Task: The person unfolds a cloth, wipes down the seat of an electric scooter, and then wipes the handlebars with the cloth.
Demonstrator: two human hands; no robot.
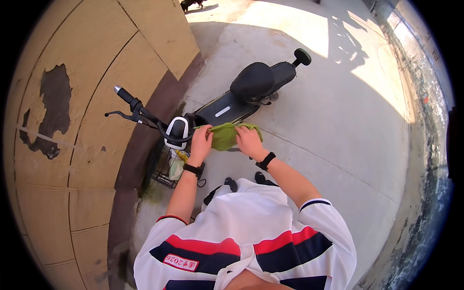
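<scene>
A green cloth (223,137) is stretched between my two hands, over the near side of an electric scooter. My left hand (201,142) grips its left end, close to the scooter's handlebar (157,123). At the cloth's right end, my right hand (249,140) has its fingers closed on the fabric. The scooter's black seat (252,82) and footboard (220,110) lie just beyond the cloth. A white-rimmed display (177,133) sits beside my left hand. What the cloth covers beneath it is hidden.
A wire basket (164,176) holding some bags hangs at the scooter's front. To the left rises a tan wall (96,96) with peeling patches. Concrete ground (333,130) spreads to the right, towards a rough wall (427,96). A dark animal (192,4) is at the top.
</scene>
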